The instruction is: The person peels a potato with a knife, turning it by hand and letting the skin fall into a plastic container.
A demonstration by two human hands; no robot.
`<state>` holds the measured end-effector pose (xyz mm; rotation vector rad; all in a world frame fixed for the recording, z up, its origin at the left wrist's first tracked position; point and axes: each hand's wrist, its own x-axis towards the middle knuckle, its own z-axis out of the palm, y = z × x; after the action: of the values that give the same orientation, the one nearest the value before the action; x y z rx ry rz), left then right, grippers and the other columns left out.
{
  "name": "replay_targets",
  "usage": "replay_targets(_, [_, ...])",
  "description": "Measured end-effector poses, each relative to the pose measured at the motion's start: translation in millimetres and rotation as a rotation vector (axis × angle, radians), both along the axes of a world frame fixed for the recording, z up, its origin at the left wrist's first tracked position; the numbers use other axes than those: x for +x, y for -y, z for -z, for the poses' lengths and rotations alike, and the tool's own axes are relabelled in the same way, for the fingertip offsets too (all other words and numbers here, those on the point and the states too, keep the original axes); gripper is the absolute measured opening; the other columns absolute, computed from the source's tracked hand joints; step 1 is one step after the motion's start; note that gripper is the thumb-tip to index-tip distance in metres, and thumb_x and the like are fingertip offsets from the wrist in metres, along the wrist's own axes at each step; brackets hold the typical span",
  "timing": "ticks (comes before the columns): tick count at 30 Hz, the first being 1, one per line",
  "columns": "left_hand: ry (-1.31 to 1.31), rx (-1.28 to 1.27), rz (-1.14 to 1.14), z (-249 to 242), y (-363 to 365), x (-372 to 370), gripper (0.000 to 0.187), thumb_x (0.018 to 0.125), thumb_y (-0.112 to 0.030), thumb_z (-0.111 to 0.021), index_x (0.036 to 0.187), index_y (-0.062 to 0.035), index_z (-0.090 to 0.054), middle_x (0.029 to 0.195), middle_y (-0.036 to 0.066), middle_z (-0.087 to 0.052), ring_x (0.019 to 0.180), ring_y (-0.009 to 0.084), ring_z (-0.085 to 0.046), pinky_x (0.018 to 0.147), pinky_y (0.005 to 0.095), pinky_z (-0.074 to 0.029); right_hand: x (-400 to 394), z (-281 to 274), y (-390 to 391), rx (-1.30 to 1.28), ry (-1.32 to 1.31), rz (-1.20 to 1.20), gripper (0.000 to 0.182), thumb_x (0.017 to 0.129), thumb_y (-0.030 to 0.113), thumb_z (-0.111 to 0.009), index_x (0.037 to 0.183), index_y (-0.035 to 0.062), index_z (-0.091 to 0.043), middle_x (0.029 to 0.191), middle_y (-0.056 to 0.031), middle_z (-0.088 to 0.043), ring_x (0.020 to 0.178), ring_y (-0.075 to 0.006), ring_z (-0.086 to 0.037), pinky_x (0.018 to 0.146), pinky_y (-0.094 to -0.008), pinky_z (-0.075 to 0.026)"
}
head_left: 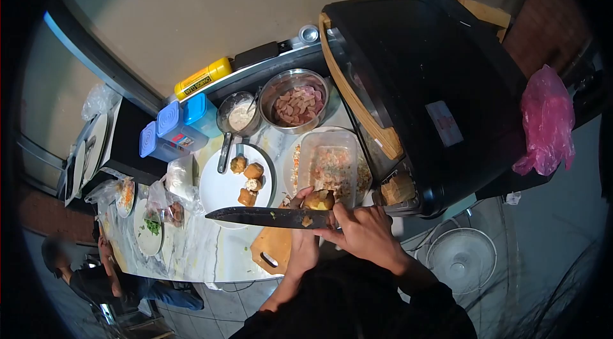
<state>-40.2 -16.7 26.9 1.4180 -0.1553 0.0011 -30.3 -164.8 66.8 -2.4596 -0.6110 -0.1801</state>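
A large dark-bladed knife (252,216) lies level in my right hand (370,233), its tip pointing left and small food bits stuck on the blade. My left hand (305,246) grips a brown piece of food (319,200), pale yellow where it is cut, which looks like fried tofu. The piece sits just above the blade, close to my right fingers. Behind it stands a clear plastic container (329,154) with a minced, pinkish-orange mix. To the left, a white plate (217,192) bears several brown pieces (253,170), at least one with pale filling showing.
A steel bowl of sliced pink meat (297,106) and a small pan of white batter (241,115) stand behind. A wooden board (273,246) lies near the front edge. Blue-lidded containers (171,122) stand left; a big black appliance (415,83) fills the right. Another person (96,281) sits lower left.
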Motion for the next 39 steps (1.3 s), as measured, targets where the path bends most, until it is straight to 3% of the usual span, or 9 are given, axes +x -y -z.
replay_targets(5, [-0.087,-0.006,0.038,4.7,-6.1,5.9,0.056,0.099,-0.035,-0.039,0.14,0.0016,-0.027,0.122,0.012,-0.048,0.107,0.0168,-0.05,0.094,0.029,-0.039,2.1,3.2,-2.3,-0.001,0.003,0.006,0.054,0.086,0.055,-0.058,0.083,0.0009,-0.059,0.05,-0.0112,-0.057,0.044,-0.028,-0.06,0.043,-0.0373,-0.048])
replay_targets(8, [-0.159,-0.171,-0.03,18.2,-10.9,12.5,0.058,0.096,-0.029,-0.042,0.146,-0.0084,-0.021,0.127,0.013,-0.049,0.105,0.0212,-0.055,0.086,0.032,-0.048,1.5,6.4,-5.6,0.0,-0.01,-0.013,0.054,0.086,0.055,-0.057,0.083,0.0012,-0.059,0.049,-0.0108,-0.057,0.043,-0.0279,-0.06,0.043,-0.0373,-0.047])
replay_targets(18, [-0.155,-0.23,-0.057,21.5,-11.0,17.9,0.053,0.096,-0.032,-0.043,0.14,-0.0059,-0.029,0.118,0.01,-0.052,0.098,0.0185,-0.056,0.082,0.0275,-0.046,4.6,9.6,-15.6,-0.055,-0.032,0.038,0.055,0.087,0.055,-0.056,0.085,0.0007,-0.058,0.049,-0.0107,-0.057,0.043,-0.0285,-0.06,0.042,-0.0388,-0.046])
replay_targets(21, [-0.258,-0.168,0.027,17.4,-20.2,12.9,0.046,0.102,-0.03,-0.029,0.135,0.0012,-0.032,0.127,0.013,-0.045,0.102,0.0157,-0.052,0.086,0.0283,-0.044,3.4,10.3,-22.4,-0.067,-0.123,0.092,0.06,0.082,0.061,-0.058,0.09,0.0022,-0.062,0.051,-0.0124,-0.056,0.048,-0.0326,-0.059,0.049,-0.0423,-0.044])
replay_targets(23, [-0.02,0.418,0.053,50.9,-34.7,5.1,0.043,0.102,-0.028,-0.03,0.132,0.0024,-0.034,0.125,0.012,-0.044,0.109,0.0153,-0.048,0.093,0.029,-0.04,4.0,9.9,-25.1,-0.032,-0.112,0.1,0.061,0.082,0.061,-0.057,0.093,0.0014,-0.061,0.052,-0.0139,-0.057,0.048,-0.0336,-0.059,0.049,-0.0433,-0.045])
replay_targets(24, [-0.021,0.417,0.049,46.7,-31.5,7.0,0.043,0.102,-0.028,-0.03,0.132,0.0024,-0.034,0.125,0.012,-0.044,0.109,0.0153,-0.048,0.093,0.029,-0.04,4.3,10.2,-25.8,-0.034,-0.111,0.096,0.061,0.082,0.061,-0.057,0.093,0.0014,-0.061,0.052,-0.0139,-0.057,0.048,-0.0336,-0.059,0.049,-0.0433,-0.045])
replay_targets(26, [-0.129,0.011,-0.072,27.3,-19.4,13.9,0.041,0.102,-0.025,-0.031,0.131,0.0025,-0.035,0.121,0.012,-0.045,0.11,0.0154,-0.047,0.096,0.0289,-0.037,4.1,11.1,-27.0,-0.057,-0.144,0.086,0.06,0.082,0.06,-0.058,0.094,0.0013,-0.061,0.053,-0.0151,-0.057,0.049,-0.0342,-0.06,0.049,-0.0432,-0.046])
replay_targets(35, [0.029,0.214,-0.095,7.7,-15.9,14.9,0.044,0.099,-0.026,-0.036,0.132,0.0034,-0.033,0.122,0.011,-0.044,0.112,0.0172,-0.046,0.097,0.0299,-0.037,2.6,13.0,-30.0,0.008,-0.069,0.099,0.059,0.082,0.059,-0.06,0.092,0.001,-0.06,0.054,-0.0129,-0.058,0.049,-0.0332,-0.06,0.048,-0.0413,-0.046])
replay_targets(39, [-0.005,0.08,-0.078,12.1,-14.2,12.6,0.044,0.098,-0.023,-0.038,0.132,0.0039,-0.033,0.122,0.011,-0.044,0.112,0.0173,-0.046,0.097,0.0301,-0.037,2.6,18.7,-29.3,0.023,-0.059,0.12,0.057,0.081,0.058,-0.062,0.091,0.0019,-0.06,0.056,-0.0119,-0.059,0.049,-0.0324,-0.06,0.048,-0.0406,-0.046])
